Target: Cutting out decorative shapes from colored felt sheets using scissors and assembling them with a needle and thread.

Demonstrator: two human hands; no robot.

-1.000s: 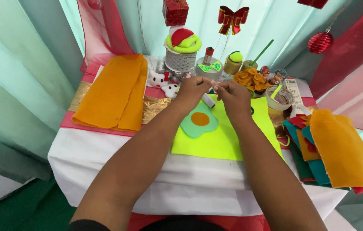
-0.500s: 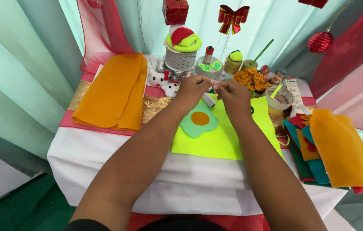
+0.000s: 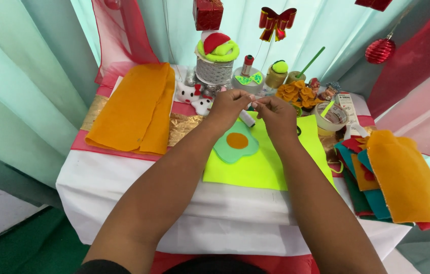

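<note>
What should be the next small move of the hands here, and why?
Probably lower both hands toward the flower-shaped felt piece. The left hand and right hand meet fingertip to fingertip just above it, pinching something too small to make out, and that piece lies directly beneath on the bright yellow-green sheet.

At your twelve o'clock the neon yellow-green felt sheet (image 3: pixel 271 162) carries a mint-green flower cutout (image 3: pixel 227 148) with an orange round centre. At ten o'clock you have a folded orange cloth (image 3: pixel 136 109) over a gold strip and pink edging. The tablecloth (image 3: pixel 123 187) is white. At two o'clock you have orange, teal and red felt pieces (image 3: pixel 402 177).
</note>
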